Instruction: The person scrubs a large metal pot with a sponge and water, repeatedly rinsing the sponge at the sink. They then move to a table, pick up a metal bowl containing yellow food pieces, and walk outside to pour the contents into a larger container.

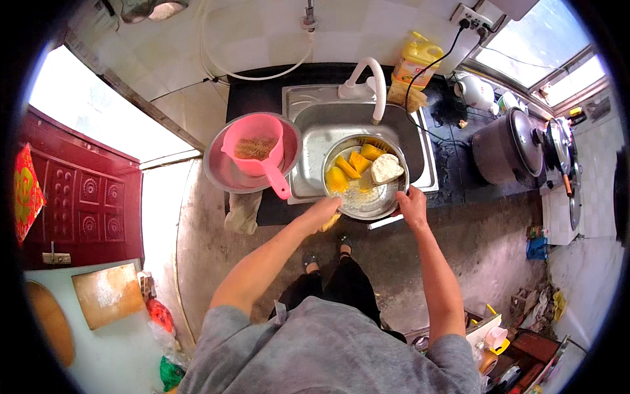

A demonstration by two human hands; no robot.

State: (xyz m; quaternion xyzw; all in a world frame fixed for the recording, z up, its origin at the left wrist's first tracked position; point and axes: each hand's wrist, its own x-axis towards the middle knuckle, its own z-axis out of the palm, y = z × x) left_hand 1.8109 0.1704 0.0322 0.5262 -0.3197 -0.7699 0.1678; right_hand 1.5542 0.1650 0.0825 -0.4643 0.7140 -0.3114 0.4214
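Note:
Over the front of the sink (314,172) I hold a round stainless steel steamer basket (384,209), with small holes visible along its far wall. Inside lie several orange-yellow chunks (346,167) that look like pumpkin, and a rough white lump (387,169) that could be dough. My left hand (321,214) is closed at the near left rim; a bit of something yellow (331,222) shows below its fingers, too covered to name. On the near right rim my right hand (412,207) is closed, its thumb on top.
Left of the sink, a pink long-handled scoop (276,172) with brown contents sits in a metal basin (216,161). A white faucet (380,92) arches over the sink. A yellow jug (417,58) stands behind; a large lidded pot (502,154) is on the right counter.

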